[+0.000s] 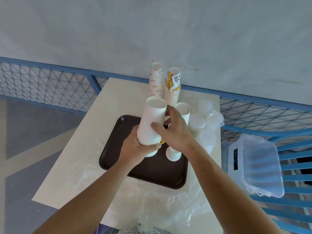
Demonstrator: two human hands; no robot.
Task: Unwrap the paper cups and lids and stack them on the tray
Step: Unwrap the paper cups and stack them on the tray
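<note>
A dark brown tray (118, 159) lies on the pale table. Over it my left hand (136, 146) grips the lower end of a stack of plain white paper cups (152, 120), which tilts to the left. My right hand (173, 129) holds the same stack higher up, thumb on its front and fingers behind it. A second white cup stack (173, 153) stands on the tray behind my right wrist. Two taller stacks stand at the back: one white with red print (155, 81), one yellow-patterned (173, 83). Clear lids in plastic wrap (206, 119) lie right of the tray.
Loose clear plastic wrap (160, 208) lies on the table's near edge. A clear plastic box (256, 164) sits on a blue slatted chair (295, 183) to the right. A blue mesh fence (50, 81) runs behind the table (76, 166).
</note>
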